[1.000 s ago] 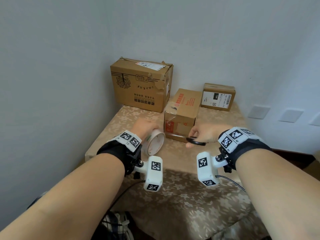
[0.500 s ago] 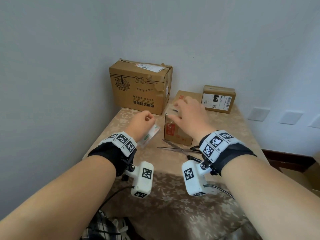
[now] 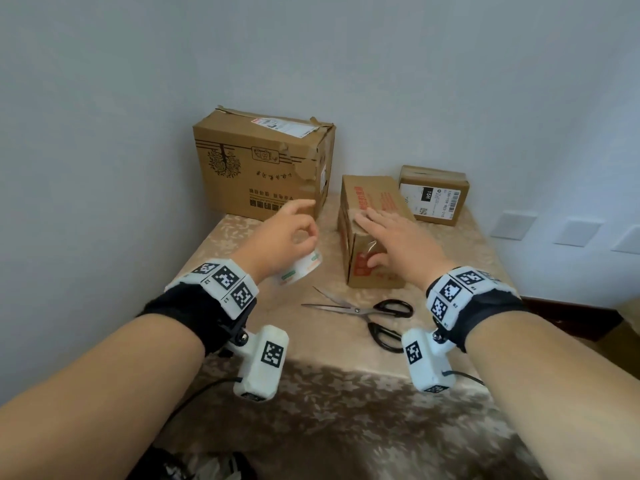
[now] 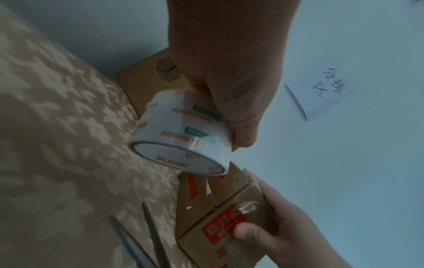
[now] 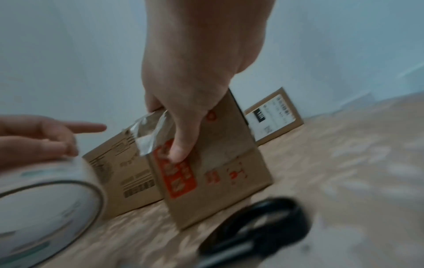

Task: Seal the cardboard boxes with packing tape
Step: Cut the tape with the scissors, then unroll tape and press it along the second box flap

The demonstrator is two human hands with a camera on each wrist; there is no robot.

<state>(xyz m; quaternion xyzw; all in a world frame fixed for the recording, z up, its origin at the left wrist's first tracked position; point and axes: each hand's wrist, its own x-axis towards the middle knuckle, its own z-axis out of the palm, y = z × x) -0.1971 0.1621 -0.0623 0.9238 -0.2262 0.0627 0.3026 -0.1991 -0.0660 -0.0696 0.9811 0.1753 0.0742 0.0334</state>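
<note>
On the middle box, presses with the flat right hand, thumb on the wrinkled tape strip. Just left of it, grips the tape roll in the left hand. Risks sealing creases in, so probably a weak hold.

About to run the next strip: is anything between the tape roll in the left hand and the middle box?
Nothing visible. The tape roll in the left hand hangs just left of the middle box. The scissors lie nearer, off that path. The right hand rests on the box.
</note>
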